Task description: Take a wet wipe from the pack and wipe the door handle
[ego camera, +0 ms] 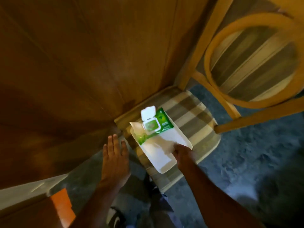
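Observation:
A green and white wet-wipe pack lies on a white tray on a chair seat, its white flip lid standing open. A pale wipe lies spread on the tray below the pack. My right hand pinches the wipe's near edge. My left hand hovers flat with fingers spread, left of the tray and just in front of the wooden door. No door handle is in view.
The tray rests on a striped cushion of a wooden chair with a round back at the right. Grey carpet covers the floor. An orange object sits at the lower left.

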The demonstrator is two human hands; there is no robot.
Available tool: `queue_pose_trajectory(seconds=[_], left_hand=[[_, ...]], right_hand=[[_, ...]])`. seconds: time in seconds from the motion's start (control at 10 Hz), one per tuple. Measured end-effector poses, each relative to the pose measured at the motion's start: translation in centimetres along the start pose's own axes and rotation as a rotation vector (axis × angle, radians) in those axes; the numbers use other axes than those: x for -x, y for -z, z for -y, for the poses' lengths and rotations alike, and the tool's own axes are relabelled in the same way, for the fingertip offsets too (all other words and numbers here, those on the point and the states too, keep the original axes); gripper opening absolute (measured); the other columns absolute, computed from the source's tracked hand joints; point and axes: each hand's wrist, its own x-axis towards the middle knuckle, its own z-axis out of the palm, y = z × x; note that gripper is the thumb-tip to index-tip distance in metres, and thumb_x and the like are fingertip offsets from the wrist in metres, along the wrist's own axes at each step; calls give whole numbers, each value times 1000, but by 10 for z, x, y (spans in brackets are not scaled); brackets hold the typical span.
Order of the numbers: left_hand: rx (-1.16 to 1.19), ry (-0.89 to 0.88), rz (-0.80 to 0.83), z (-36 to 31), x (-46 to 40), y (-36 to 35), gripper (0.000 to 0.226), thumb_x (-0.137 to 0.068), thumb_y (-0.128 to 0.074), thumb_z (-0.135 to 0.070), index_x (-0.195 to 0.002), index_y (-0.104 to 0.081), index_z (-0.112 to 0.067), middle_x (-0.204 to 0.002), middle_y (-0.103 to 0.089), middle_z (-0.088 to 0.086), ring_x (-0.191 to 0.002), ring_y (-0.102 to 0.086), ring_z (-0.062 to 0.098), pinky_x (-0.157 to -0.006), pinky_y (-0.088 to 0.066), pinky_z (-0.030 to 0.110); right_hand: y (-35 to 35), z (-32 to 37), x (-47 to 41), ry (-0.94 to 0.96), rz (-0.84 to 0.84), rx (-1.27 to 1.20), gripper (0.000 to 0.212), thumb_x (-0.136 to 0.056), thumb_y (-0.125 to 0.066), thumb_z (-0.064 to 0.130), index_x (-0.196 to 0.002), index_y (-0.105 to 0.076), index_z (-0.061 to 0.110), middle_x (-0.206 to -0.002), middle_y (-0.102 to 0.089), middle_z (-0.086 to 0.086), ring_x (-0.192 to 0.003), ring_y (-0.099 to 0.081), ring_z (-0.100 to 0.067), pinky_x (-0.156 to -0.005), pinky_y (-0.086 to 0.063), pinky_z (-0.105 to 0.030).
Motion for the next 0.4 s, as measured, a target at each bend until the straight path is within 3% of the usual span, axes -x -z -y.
queue_pose_trajectory(seconds=[0.1, 0.2, 0.3, 0.4], left_hand=[[-31, -18, 20, -9, -19, -16, 92, -87, -62, -29, -163, -15, -6, -169, 2, 29, -156, 6, 46, -126, -5, 56], [-21, 5, 14, -7, -35, -23, 87, -92, -54, -29, -163, -10, -5, -170, 5, 27, -156, 8, 44, -126, -6, 54], [-4, 21, 22, 1, -35, -12, 83, -93, -53, -31, -162, -16, -3, -169, -3, 28, -157, 0, 44, -126, -13, 55], [-3, 39, 29, 16, -24, 10, 78, -93, -53, -36, -160, -29, -3, -168, -15, 28, -156, -9, 44, -124, -19, 56]], right_hand=[[-9, -12, -31, 2, 47, 137, 22, -92, -59, -1, -107, -68, -13, -111, -66, -32, -76, -60, -17, -64, -54, -14], [-28, -13, -49, -26, 53, 582, 37, -93, -54, 13, -126, -62, -1, -128, -60, -25, -96, -61, -25, -88, -53, -37], [-40, 4, -43, 87, -11, 1142, 42, -90, -52, 24, -128, -60, 9, -138, -46, -23, -123, -48, -37, -101, -43, -48], [-46, 28, -12, 288, 9, 1352, 37, -92, -51, 28, -126, -61, 16, -134, -55, -13, -123, -55, -33, -102, -45, -44]])
